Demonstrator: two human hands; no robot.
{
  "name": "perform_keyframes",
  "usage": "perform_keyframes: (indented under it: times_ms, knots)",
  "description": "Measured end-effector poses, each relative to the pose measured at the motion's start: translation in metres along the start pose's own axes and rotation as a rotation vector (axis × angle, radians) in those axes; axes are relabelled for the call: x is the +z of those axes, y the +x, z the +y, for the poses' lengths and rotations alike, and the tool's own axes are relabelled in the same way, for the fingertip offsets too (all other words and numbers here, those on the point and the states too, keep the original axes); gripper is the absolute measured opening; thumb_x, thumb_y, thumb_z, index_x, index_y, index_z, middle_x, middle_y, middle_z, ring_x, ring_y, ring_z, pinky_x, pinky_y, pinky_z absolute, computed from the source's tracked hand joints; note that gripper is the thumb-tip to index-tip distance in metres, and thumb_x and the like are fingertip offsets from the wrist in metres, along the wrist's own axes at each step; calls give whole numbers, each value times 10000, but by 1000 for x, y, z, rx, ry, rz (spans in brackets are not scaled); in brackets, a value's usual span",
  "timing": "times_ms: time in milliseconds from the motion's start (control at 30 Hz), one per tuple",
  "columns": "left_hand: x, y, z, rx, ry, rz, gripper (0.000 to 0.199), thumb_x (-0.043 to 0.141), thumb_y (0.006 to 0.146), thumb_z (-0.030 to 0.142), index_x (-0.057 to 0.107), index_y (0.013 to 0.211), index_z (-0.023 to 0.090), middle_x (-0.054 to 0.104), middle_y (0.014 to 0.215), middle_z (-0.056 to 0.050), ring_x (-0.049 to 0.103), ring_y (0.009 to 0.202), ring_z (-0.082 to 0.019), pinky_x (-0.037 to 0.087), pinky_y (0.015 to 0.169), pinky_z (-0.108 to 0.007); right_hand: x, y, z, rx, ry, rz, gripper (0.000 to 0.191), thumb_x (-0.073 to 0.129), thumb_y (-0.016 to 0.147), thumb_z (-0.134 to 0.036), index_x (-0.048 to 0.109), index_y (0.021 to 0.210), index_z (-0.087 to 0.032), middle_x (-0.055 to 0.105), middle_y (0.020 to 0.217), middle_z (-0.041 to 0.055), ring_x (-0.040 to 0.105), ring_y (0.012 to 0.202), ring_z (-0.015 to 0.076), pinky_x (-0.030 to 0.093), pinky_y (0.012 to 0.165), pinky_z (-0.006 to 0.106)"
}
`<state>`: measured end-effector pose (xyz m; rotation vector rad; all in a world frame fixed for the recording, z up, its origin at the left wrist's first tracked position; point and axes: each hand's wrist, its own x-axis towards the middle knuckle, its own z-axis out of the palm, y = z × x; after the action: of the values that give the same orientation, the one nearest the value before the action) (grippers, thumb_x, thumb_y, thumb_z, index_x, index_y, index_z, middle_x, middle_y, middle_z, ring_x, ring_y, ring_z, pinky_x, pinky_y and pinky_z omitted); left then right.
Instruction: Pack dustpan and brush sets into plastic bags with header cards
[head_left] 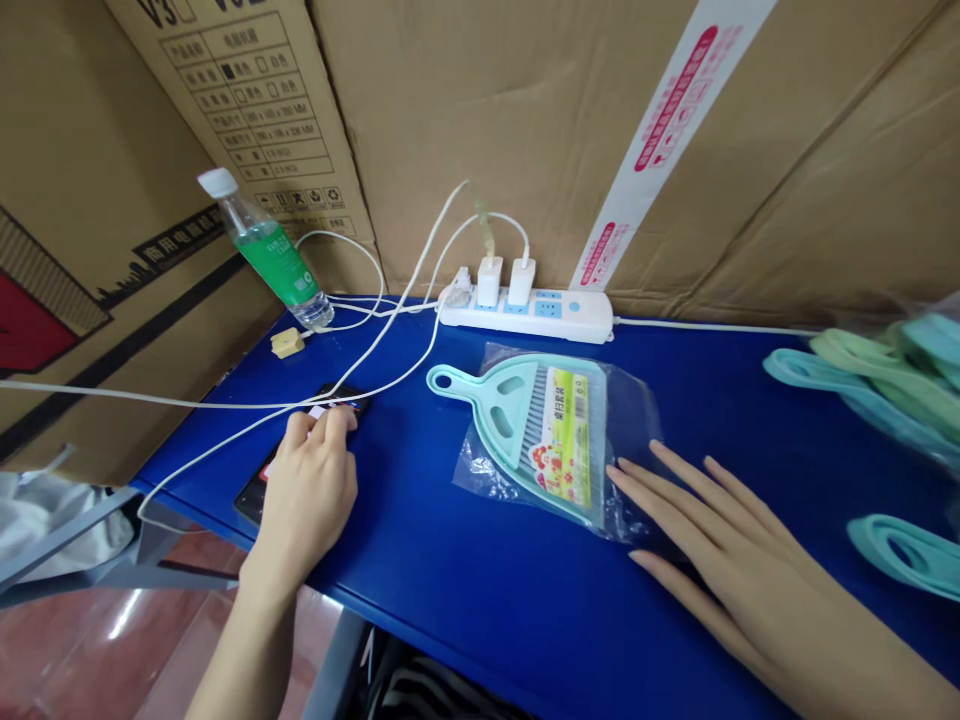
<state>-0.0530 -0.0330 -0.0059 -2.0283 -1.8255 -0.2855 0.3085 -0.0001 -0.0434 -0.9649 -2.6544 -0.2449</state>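
A turquoise dustpan with a small brush [504, 405] lies in a clear plastic bag [480, 470] on the blue tabletop [420, 530]. A yellow-green printed label [568, 435] shows on it. My right hand [739, 545] is open, fingers stretched out, its fingertips at the bag's right edge. My left hand [307, 475] is over a dark phone [255, 490], with its fingers curled down at the phone's top. The left fingertips are hidden, so what they pinch, if anything, does not show. A white cable [247, 405] runs across the phone just beyond these fingers.
At the back stands a white power strip [529, 318] with plugged-in chargers. A green-labelled water bottle [274, 260] leans by a cardboard box [262, 110]. More turquoise and green handles [847, 372] lie at the right. A pale yellow block [287, 342] sits near the bottle.
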Motion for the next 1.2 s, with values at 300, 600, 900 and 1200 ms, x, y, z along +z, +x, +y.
perform_keyframes:
  times_ms: [300, 600, 900, 1200]
  knots:
    - [8, 8, -1, 49, -39, -18, 256, 370, 798, 43, 491, 943, 216, 710, 877, -89, 565, 749, -278, 494, 703, -404, -2, -1, 0, -3, -25, -8, 539, 319, 1009, -445, 486, 1440, -168, 631, 1359, 69, 525, 1305, 320, 466, 1028, 520]
    - [2, 0, 4, -29, 3, 39, 255, 382, 836, 78, 515, 1014, 203, 698, 984, -98, 562, 790, -275, 490, 707, -392, -1, 0, 0, -19, -80, 1, 538, 295, 1017, -433, 472, 1443, -155, 650, 1334, 69, 543, 1284, 317, 467, 1010, 500]
    - [4, -34, 25, -99, -59, 133, 163, 410, 944, 160, 553, 1018, 181, 718, 1033, -90, 551, 801, -227, 466, 712, -347, -2, 7, -2, -72, -137, 56, 616, 278, 1029, -380, 150, 1584, -146, 702, 1246, 67, 612, 1186, 329, 493, 916, 513]
    - [10, -25, 22, -139, 72, 120, 140, 397, 946, 140, 527, 994, 160, 710, 1064, -136, 532, 770, -245, 451, 729, -370, 3, 7, 2, -74, -111, 45, 610, 280, 1027, -322, 79, 1596, -234, 714, 1215, 60, 629, 1162, 334, 521, 871, 530]
